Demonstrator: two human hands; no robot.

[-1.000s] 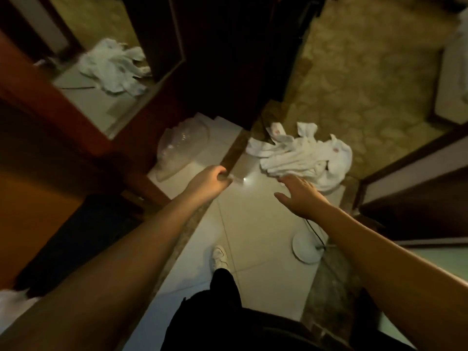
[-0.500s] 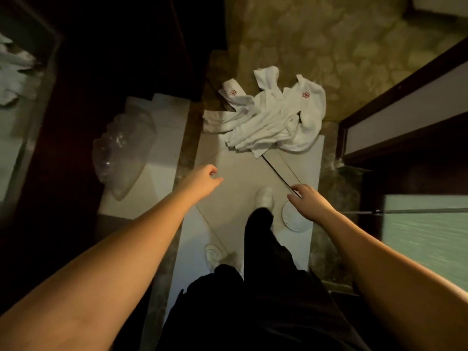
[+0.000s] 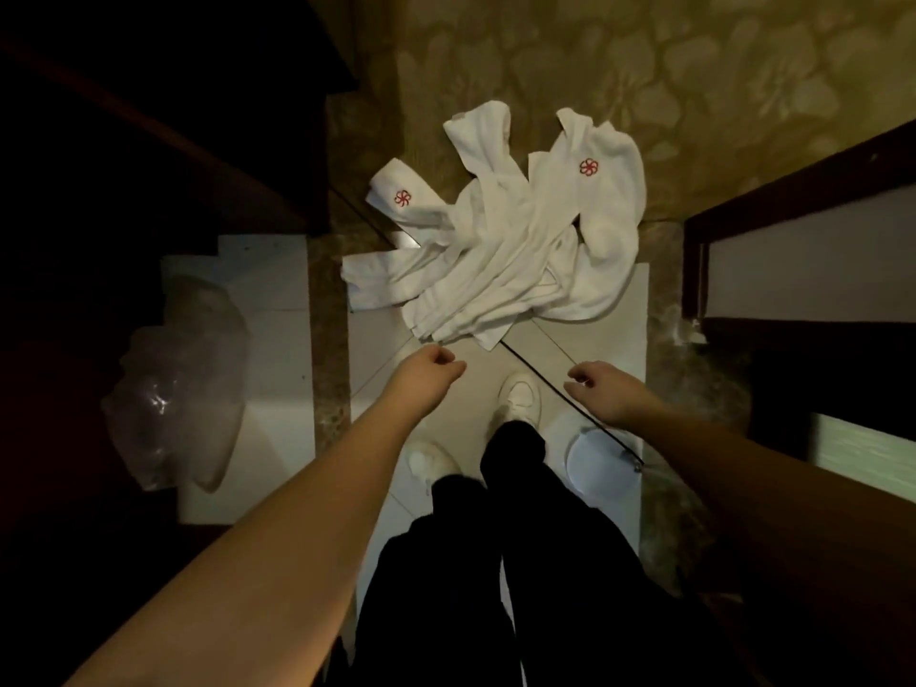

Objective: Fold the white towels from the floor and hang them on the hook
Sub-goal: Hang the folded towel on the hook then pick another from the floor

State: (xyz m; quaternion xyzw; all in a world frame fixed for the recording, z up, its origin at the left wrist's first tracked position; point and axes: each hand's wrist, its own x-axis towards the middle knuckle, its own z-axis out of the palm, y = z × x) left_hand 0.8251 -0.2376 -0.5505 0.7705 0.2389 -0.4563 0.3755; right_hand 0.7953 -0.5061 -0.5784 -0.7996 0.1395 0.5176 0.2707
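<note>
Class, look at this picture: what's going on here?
A person stands over a heap of white towels lying crumpled on the floor. Both arms reach down toward it: the left hand and right hand hang just short of the heap, fingers loosely curled, holding nothing. Nothing is folded yet, and no hook is in view.

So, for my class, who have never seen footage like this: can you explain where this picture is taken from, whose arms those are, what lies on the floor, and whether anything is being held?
The camera sits on a person's head and looks down, so the arms are the wearer's own. There is no machine. The left hand and right hand hang loosely curled above the floor and hold nothing. Ahead lies a crumpled heap of white towels with red flower logos, partly on pale tiles, partly on patterned carpet. Below are the wearer's black trousers and white shoes. A clear plastic bag lies to the left.
</note>
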